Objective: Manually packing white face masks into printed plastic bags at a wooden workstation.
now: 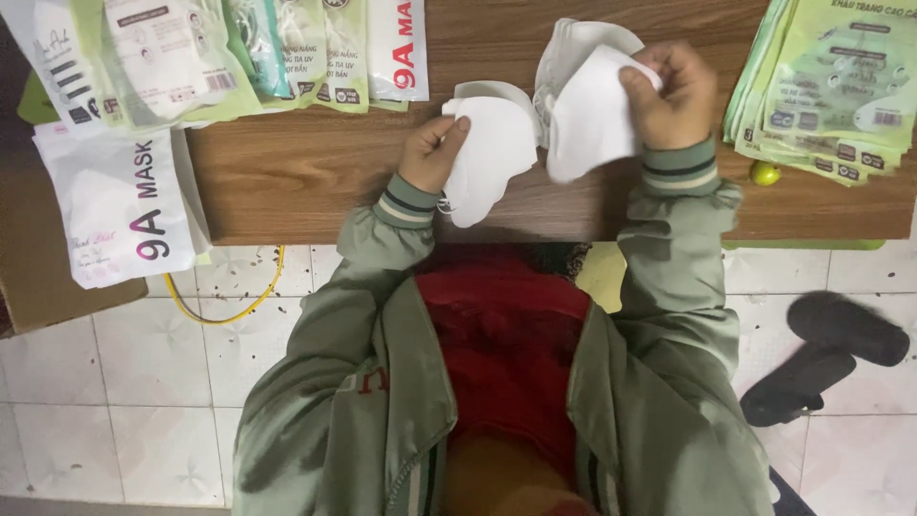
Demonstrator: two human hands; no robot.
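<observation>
Two white masks (497, 153), upright, hands' (435, 153) grip closed

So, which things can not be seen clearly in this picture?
- Head view: left hand and right hand cover parts of the white masks; their count is unclear.
- Green pouch stack: cut off by top and right edges.
- Small yellow-green object: too small to identify.

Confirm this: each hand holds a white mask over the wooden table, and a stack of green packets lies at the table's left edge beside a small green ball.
Wrong side. The head view shows the stack of green packets and the small green ball at the right edge of the wooden table. The left hand and right hand do each hold a white mask.
</observation>
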